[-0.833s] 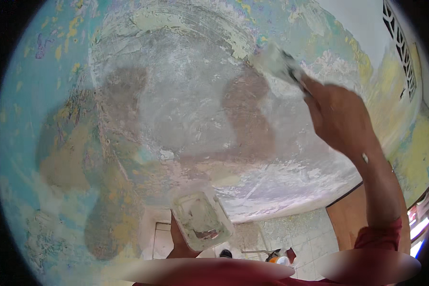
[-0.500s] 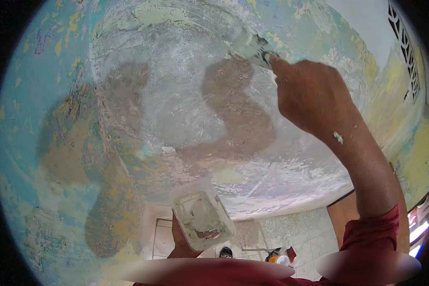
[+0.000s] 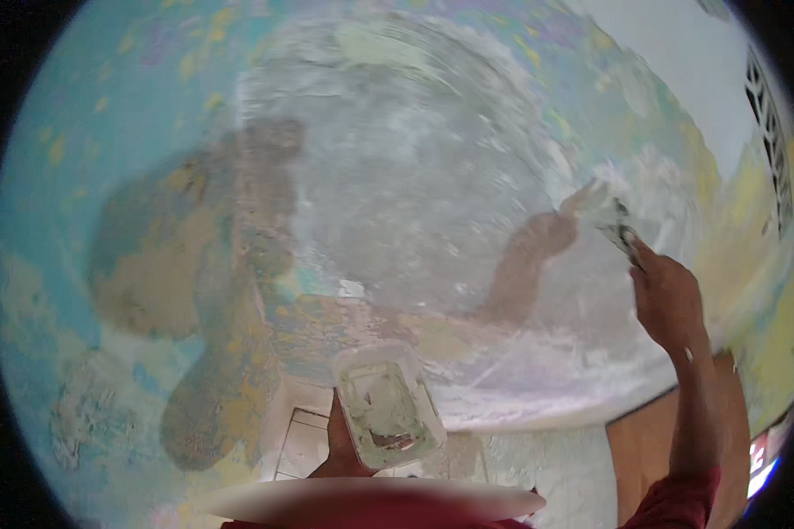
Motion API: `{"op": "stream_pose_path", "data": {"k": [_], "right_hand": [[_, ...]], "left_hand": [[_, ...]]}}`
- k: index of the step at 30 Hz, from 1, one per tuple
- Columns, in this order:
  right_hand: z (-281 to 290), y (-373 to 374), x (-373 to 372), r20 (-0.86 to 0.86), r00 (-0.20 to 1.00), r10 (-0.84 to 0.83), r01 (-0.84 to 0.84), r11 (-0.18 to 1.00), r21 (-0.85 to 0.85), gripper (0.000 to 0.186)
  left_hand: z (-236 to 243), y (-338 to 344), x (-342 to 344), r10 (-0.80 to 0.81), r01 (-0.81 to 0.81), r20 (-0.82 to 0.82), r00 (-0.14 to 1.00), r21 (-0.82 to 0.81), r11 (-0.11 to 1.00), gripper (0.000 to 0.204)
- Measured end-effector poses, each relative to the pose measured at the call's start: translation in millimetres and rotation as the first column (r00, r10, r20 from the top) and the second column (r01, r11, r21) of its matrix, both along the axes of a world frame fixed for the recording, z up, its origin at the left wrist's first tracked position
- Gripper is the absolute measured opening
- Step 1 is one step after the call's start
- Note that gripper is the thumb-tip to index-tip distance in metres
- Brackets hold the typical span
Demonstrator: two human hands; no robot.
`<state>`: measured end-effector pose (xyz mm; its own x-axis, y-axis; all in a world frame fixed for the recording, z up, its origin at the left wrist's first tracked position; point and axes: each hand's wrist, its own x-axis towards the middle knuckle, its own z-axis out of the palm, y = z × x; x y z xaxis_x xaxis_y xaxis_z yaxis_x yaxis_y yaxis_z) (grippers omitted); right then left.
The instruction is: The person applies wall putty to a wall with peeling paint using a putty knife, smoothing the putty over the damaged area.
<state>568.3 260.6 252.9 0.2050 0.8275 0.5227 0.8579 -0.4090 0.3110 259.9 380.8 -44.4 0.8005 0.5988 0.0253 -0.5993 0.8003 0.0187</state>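
My right hand grips a putty knife smeared with pale filler, reaching out to the right side of the wall. Its blade is blurred, and I cannot tell whether it touches the surface. Low in the middle, my left hand is closed round the side of a clear plastic tub that holds pale greenish putty. The wall is patchy, with a large grey, filled area in its middle and flaking blue, yellow and purple paint around it. A dark shadow of my arm falls across the grey patch.
A black patterned vent grille is set in the wall at the upper right. Below on the right stands a brown wooden panel. Light floor tiles show beneath the wall, beyond the tub.
My right hand has swung right and down with the putty knife, away from the upper edge of the grey patch. The tub remains in my left hand, and the view has shifted slightly.
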Motion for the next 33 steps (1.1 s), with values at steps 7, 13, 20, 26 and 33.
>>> {"op": "stream_pose_path", "data": {"k": [7,13,20,26,33], "right_hand": [[58.3,48.9,-14.3,0.242,0.901,0.36,-0.403,0.902,0.158,0.033],[116.9,134.3,-115.3,0.551,0.794,0.257,-0.36,0.929,0.084,0.033],[144.2,180.1,-237.2,0.628,0.725,0.282,-0.2,0.959,-0.2,0.022],[124.0,205.6,-206.3,0.686,0.701,0.197,-0.211,0.975,-0.064,0.028],[90.7,174.9,-171.0,0.62,0.727,0.296,-0.3,0.949,-0.101,0.015]], "left_hand": [[3.2,4.0,-9.0,0.071,-0.068,-0.088,0.994,0.036,0.997,0.079],[-7.0,8.5,-19.8,0.156,-0.158,-0.029,0.987,-0.119,0.98,0.078],[-13.4,12.5,-25.6,0.184,-0.178,0.046,0.982,-0.123,0.976,0.08],[-14.9,18.2,-23.0,0.178,-0.178,-0.018,0.984,-0.07,0.981,0.08],[-4.6,24.3,-23.0,0.176,-0.176,0.003,0.984,-0.06,0.983,0.081]]}}
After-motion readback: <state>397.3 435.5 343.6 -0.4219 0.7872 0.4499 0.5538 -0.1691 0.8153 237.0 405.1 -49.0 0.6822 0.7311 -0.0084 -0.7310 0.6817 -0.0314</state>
